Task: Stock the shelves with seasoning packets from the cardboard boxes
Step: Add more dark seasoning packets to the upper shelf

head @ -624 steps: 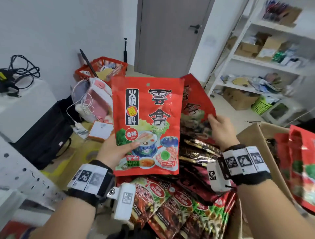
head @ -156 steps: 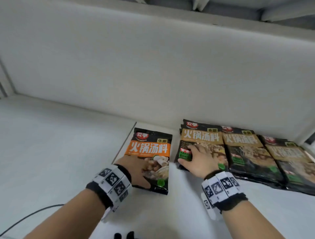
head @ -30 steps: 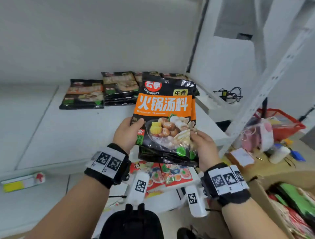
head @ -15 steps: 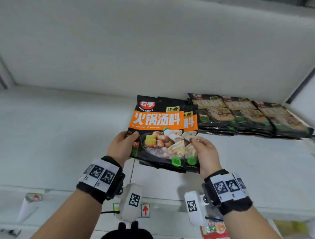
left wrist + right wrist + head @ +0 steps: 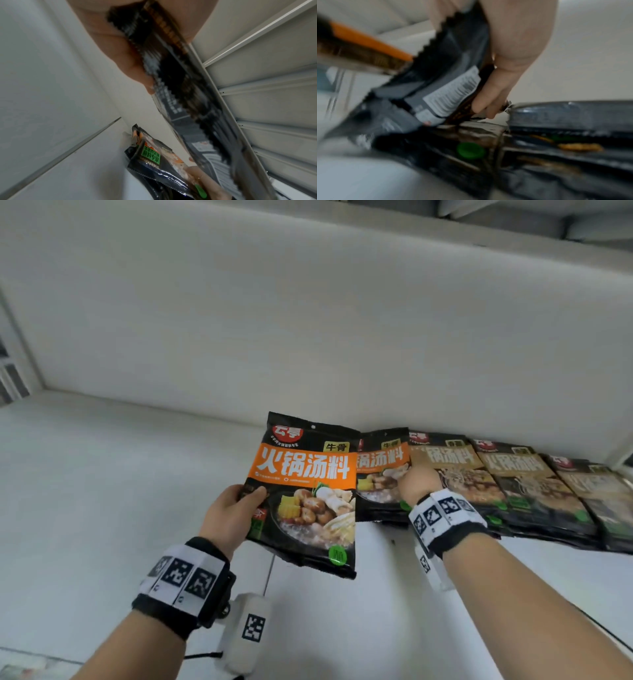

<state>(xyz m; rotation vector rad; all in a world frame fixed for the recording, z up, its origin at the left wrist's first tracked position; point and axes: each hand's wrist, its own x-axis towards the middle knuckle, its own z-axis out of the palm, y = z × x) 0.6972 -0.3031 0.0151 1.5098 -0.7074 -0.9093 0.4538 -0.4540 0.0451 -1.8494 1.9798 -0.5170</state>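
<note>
Head view: your left hand (image 5: 233, 510) grips the near orange packet (image 5: 305, 491) at its left edge, thumb over the front, and holds it tilted above the shelf (image 5: 102, 491), not yet down. Your right hand (image 5: 416, 482) is on a second orange packet (image 5: 382, 470) just beside the row of tan packets (image 5: 507, 484) that lies flat along the back wall. The near packet overlaps the second one's left edge. No cardboard box in view.

Left wrist view: fingers (image 5: 120, 56) clenched on the packet's edge (image 5: 180, 88), seen edge-on and blurred. Below it the second orange packet (image 5: 154, 157) lies on the shelf.

Right wrist view: heavily blurred. Fingers (image 5: 493, 97) curl round the packet with the barcode back (image 5: 452, 94) and pinch it; its lower edge meets the packets on the shelf (image 5: 573, 121). Can't tell how many packets are in that grip.

Risks, my read:
- Right packet comes in at an angle against the tan stack, so it could ride up over its edge or shove the row sideways.
- Left grip is on one edge only, and the glossy film could slip or sag.
- If you drop the left one before the right settles, you get an overlap instead of a clean row.
</note>
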